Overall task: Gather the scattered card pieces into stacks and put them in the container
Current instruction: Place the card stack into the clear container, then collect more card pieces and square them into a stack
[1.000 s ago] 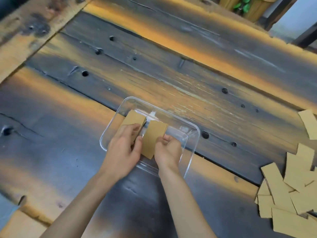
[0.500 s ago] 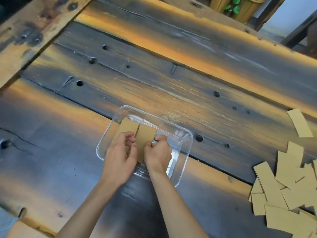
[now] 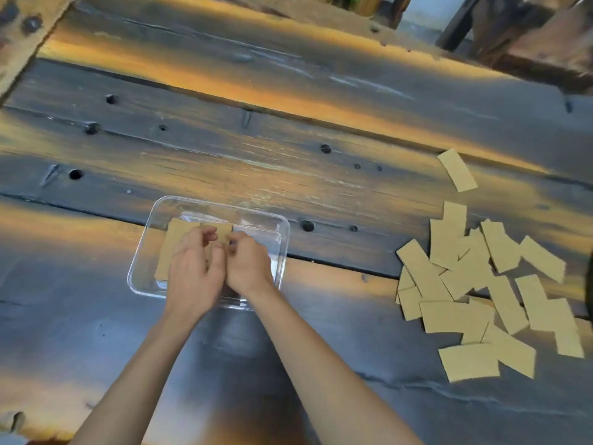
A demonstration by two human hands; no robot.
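Tan flat cards [image 3: 175,242] in clear container [image 3: 282,248], both hands' [image 3: 192,271] [image 3: 248,268] grip state unclear.

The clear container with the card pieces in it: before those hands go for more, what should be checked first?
1. Clear container flat on the wooden table: ok.
2. Card pieces inside its walls: ok.
3. Pieces squared into a neat stack: cannot tell, hands cover them.
4. Left hand and right hand released: not ok, both are in the container on the cards.
5. Scattered pile to the right waiting: ok.
6. Lone piece beyond the pile: ok.
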